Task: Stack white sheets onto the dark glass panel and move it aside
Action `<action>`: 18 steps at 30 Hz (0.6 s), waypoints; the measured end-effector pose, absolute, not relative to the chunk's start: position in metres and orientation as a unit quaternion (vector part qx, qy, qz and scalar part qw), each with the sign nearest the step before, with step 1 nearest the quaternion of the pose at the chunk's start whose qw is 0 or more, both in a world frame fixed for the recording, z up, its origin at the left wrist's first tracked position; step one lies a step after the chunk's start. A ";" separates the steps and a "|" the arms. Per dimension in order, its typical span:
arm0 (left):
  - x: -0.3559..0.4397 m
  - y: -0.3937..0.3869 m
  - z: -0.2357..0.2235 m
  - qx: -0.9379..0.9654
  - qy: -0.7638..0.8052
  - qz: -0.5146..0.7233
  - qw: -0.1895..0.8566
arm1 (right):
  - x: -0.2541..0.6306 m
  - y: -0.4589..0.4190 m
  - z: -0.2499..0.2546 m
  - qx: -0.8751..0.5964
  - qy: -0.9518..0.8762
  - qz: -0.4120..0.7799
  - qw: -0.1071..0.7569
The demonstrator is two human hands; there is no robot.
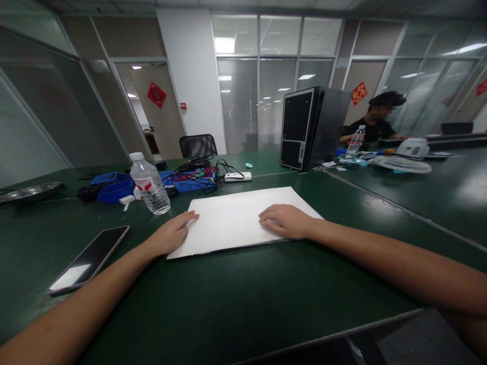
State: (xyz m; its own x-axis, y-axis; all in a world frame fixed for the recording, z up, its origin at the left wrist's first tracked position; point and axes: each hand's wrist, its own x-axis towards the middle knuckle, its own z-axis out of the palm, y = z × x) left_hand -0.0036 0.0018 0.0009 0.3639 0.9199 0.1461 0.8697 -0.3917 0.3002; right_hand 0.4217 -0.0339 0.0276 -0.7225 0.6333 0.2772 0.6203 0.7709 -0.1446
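Observation:
A flat white rectangular pad [228,223], like a sketchpad with a thin dark edge underneath, lies on the green table before me. My left hand [173,233] rests at its left edge, with the index finger stretched onto the white surface and the other fingers partly hidden. Palm down on the right part of the pad is my right hand [285,221], its fingers extended and slightly bent. Neither hand holds anything that I can see. A smartphone [91,258], screen up, lies left of my left forearm. Behind my left hand stands a water bottle [149,185].
Blue bins [114,187] with tangled wires sit behind the bottle, beside a white power strip [238,176]. A black computer tower [315,129] stands at the back. Farther right are a white fan [403,159], another bottle [355,143] and a seated person [375,124]. A metal pan [32,192] lies far left.

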 end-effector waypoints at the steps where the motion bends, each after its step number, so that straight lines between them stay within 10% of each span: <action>1: -0.004 0.002 0.000 0.822 0.544 0.144 0.087 | 0.422 -0.034 0.028 -0.338 -0.928 0.023 0.155; 18: 0.001 -0.001 0.000 0.832 0.542 0.112 0.051 | 0.410 -0.046 0.027 -0.307 -0.947 0.051 0.077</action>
